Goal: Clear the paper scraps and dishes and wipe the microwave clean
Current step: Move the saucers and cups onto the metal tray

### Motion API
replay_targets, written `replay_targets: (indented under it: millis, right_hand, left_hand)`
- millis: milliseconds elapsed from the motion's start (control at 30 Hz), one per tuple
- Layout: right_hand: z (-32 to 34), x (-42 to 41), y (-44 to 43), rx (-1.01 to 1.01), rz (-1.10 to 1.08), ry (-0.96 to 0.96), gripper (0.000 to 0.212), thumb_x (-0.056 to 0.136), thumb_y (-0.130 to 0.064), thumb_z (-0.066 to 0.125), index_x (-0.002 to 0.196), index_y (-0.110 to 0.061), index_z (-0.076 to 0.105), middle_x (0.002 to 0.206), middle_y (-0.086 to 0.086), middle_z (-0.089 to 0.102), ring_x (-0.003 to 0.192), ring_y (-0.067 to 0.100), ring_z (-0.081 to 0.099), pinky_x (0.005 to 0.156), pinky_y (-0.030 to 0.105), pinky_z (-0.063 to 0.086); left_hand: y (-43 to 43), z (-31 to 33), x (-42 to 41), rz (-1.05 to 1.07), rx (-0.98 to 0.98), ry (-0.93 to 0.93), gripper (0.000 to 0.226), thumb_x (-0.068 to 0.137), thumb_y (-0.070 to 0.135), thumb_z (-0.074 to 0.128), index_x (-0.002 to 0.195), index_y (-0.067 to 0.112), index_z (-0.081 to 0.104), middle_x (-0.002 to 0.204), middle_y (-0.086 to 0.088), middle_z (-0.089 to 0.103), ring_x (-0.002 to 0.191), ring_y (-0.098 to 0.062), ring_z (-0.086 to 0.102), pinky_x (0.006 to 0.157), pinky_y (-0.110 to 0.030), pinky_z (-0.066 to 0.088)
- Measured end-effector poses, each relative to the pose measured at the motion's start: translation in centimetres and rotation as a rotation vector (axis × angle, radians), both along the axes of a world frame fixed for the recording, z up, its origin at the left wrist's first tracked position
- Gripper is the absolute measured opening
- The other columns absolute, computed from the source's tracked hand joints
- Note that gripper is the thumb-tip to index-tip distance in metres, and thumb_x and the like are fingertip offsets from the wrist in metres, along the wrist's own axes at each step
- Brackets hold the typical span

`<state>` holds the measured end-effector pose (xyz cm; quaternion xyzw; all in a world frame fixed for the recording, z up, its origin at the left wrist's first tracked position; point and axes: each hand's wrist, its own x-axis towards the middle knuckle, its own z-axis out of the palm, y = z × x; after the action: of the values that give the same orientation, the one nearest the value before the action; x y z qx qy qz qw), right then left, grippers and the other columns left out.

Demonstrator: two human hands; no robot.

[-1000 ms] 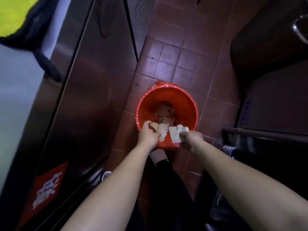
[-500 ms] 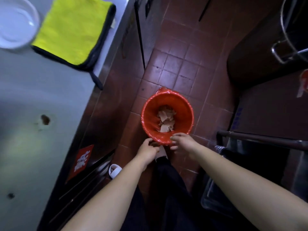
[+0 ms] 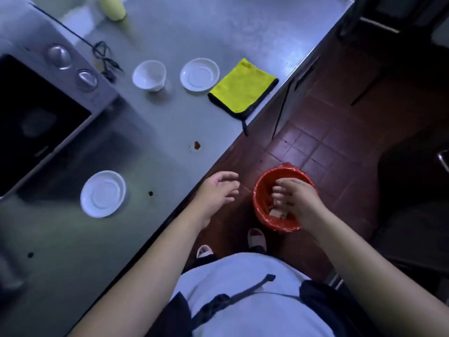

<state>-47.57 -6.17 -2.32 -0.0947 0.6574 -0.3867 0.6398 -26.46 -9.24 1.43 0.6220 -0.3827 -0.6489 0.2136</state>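
The paper scraps [image 3: 275, 212] lie inside the red bin [image 3: 261, 190] on the tiled floor [image 3: 328, 147], to the right of the counter's edge; a second ago both hands held them above that bin, and half a second ago the scraps were already down and both hands sat at its near rim. Now the left hand [image 3: 217, 190] has come away to the left and hangs at the edge of the steel counter [image 3: 170, 127], fingers loosely curled and apart, holding nothing; the right hand [image 3: 300, 200] is over the bin, fingers drooping and slightly spread with nothing between them.

The view has swung from the floor up onto the counter, so far more of it shows than before. The microwave [image 3: 36, 105] stands at the left with its dark door and two knobs; a white plate [image 3: 103, 193] lies near, just right of the microwave's front. Farther off a white bowl [image 3: 149, 75] and a second white plate [image 3: 199, 74] sit side by side, apart; the yellow cloth [image 3: 243, 90] lies to their right at the counter's edge. A brown stain [image 3: 196, 145] marks the counter between the cloth and the left hand.
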Motion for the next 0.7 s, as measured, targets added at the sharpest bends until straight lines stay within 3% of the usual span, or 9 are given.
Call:
replay_targets:
  millis: [167,300,400,533,700]
  right_hand:
    - [3.7,4.6,-0.8,-0.171,0.035,0.069,0.011,0.094,-0.012,0.060,0.092,-0.015,0.070,0.080,0.003,0.075,0.071,0.017,0.071,0.068,0.029,0.057]
    - [5.8,10.0,-0.1,-0.194,0.121,0.066,0.011,0.095,-0.008,0.058,0.099,-0.009,0.069,0.083,0.007,0.074,0.071,0.019,0.071,0.065,0.029,0.056]
    - [7.4,14.2,-0.1,-0.194,0.180,0.061,0.012,0.096,-0.005,0.057,0.101,-0.005,0.068,0.085,0.011,0.072,0.073,0.023,0.069,0.072,0.033,0.054]
    - [8.7,19.2,-0.5,-0.206,0.187,0.058,0.012,0.096,0.001,0.056,0.104,0.001,0.065,0.079,0.013,0.069,0.066,0.023,0.065,0.061,0.026,0.055]
    - [7.9,23.0,0.0,-0.203,0.244,0.089,0.022,0.093,0.005,0.056,0.113,0.010,0.063,0.087,0.020,0.064,0.072,0.029,0.058,0.066,0.031,0.047]
  left_hand:
    - [1.5,3.0,6.7,0.150,-0.114,0.059,0.013,0.095,0.010,0.063,0.100,0.021,0.068,0.104,-0.010,0.070,0.087,-0.016,0.065,0.080,-0.029,0.053]
    - [3.1,4.4,12.2,0.301,-0.170,0.086,0.014,0.095,0.006,0.060,0.100,0.017,0.068,0.093,-0.005,0.068,0.081,-0.014,0.064,0.071,-0.022,0.054]
    - [3.9,4.9,16.1,0.386,-0.201,0.082,0.014,0.094,0.007,0.060,0.102,0.016,0.068,0.094,-0.003,0.070,0.084,-0.014,0.065,0.074,-0.024,0.053]
    - [4.6,4.3,21.4,0.523,-0.236,0.076,0.016,0.094,0.004,0.058,0.100,0.015,0.068,0.092,-0.004,0.070,0.080,-0.014,0.065,0.073,-0.025,0.054]
    - [5.8,2.2,27.3,0.746,-0.214,0.075,0.015,0.091,0.003,0.060,0.096,0.014,0.070,0.090,-0.006,0.069,0.077,-0.016,0.063,0.074,-0.028,0.053]
